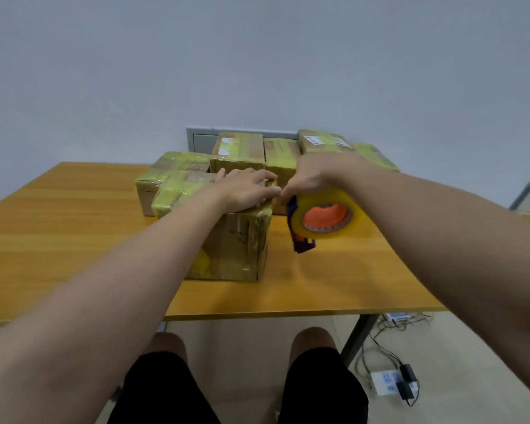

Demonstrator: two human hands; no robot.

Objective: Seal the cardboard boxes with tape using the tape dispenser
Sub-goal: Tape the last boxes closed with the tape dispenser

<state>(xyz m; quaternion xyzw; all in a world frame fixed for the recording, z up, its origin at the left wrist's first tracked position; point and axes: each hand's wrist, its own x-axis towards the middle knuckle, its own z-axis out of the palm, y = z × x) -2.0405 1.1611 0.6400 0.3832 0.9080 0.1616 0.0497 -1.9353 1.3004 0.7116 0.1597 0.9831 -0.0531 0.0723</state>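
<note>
- Cardboard box stood near the middle of the tabletop, apart from the other wrapped boxes crowded along the far edge. I took it for the one in work, set clear so tape could pass round it.
- The left hand lay flat on the box's top, fingers straight and spread toward its right edge. I judged it was pinning the box, and perhaps a tape end, against the pull.
- The right hand was clamped on the tape dispenser, which it held off the tabletop just beside the box's top right corner, the roll's orange core facing me.
- That closeness suggested a strip being started or drawn there, but I could not tell whether tape bridged the gap.
- Yellowish tape already covered much of the box's sides.
</note>
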